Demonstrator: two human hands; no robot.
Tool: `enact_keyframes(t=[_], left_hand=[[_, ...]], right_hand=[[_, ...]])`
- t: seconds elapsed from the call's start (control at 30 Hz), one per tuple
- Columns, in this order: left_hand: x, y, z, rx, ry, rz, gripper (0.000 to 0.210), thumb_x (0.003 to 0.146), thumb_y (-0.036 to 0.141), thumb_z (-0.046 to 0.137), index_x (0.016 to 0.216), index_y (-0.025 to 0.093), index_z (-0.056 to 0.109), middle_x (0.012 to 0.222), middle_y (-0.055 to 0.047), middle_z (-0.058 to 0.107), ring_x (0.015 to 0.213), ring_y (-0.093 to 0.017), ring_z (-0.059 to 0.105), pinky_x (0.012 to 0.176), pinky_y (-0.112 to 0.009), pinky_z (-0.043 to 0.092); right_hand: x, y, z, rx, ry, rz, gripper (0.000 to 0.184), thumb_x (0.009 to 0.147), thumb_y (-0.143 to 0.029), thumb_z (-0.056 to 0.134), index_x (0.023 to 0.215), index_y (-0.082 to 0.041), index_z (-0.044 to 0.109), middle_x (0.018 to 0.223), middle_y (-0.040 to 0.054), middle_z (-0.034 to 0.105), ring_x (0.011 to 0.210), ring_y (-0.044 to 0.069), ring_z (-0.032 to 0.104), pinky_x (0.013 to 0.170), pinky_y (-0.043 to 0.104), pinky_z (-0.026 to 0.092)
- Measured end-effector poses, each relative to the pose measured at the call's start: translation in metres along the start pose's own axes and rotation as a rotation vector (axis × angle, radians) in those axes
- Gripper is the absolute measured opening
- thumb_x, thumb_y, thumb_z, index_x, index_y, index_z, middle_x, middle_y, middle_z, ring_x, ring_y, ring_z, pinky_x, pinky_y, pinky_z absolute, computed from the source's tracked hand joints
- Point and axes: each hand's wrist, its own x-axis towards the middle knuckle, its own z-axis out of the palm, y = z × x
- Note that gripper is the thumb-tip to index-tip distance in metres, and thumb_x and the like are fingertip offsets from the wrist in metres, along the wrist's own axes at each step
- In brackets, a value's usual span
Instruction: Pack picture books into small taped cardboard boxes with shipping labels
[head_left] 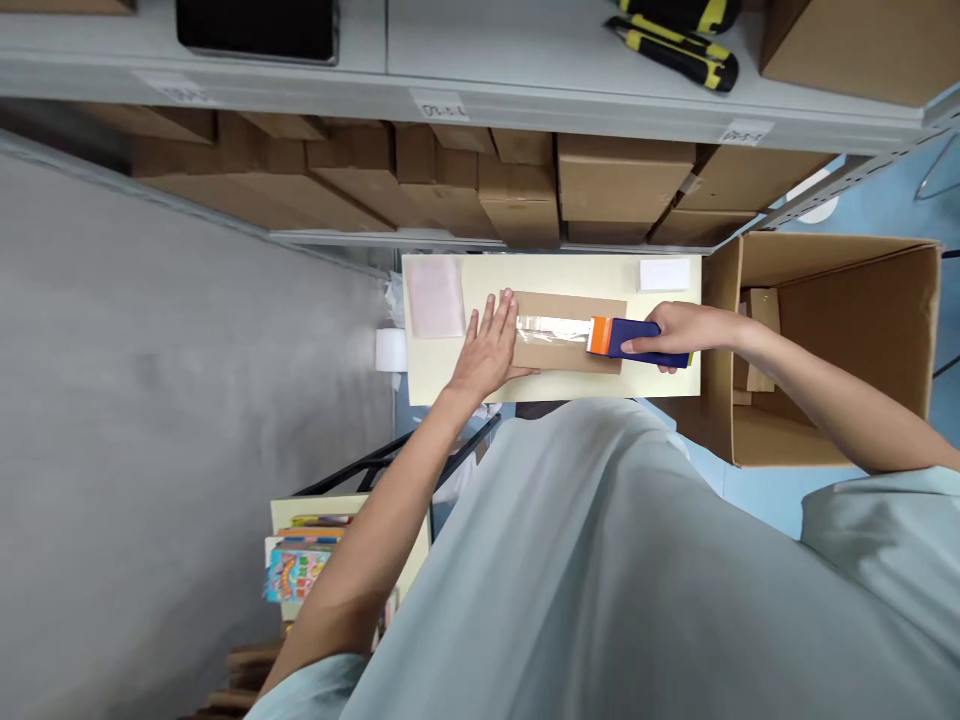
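A flat cardboard box (562, 358) lies on the cream tabletop (480, 385), with a strip of shiny clear tape (551, 330) running along its middle. My left hand (489, 345) rests flat on the box's left end, its fingers stretched out. Wrapped round a dark blue and orange tape dispenser (637, 338) is my right hand (679, 330). The dispenser's orange end meets the tape near the right part of the box. What lies under my left palm is hidden.
A pinkish clear stack (436, 298) and a white pad (664, 275) lie on the tabletop. Behind stands a shelf of cardboard boxes (626, 180), with utility knives (679, 50) above. An open carton (832, 255) is at the right; books (300, 570) sit lower left.
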Motion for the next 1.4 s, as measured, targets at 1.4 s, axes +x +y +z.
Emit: enact_keyframes(t=[1.4], left_hand=[[0.01, 0.005, 0.01, 0.311, -0.089, -0.088, 0.139, 0.087, 0.087, 0.064, 0.176, -0.001, 0.003, 0.181, -0.034, 0.003, 0.171, -0.049, 0.001, 0.135, -0.067, 0.012]], right_hand=[[0.006, 0.043, 0.055, -0.559, 0.482, 0.226, 0.034, 0.107, -0.029, 0.057, 0.124, -0.007, 0.076, 0.128, 0.0289, 0.077, 0.117, 0.038, 0.076, 0.091, 0.041, 0.057]])
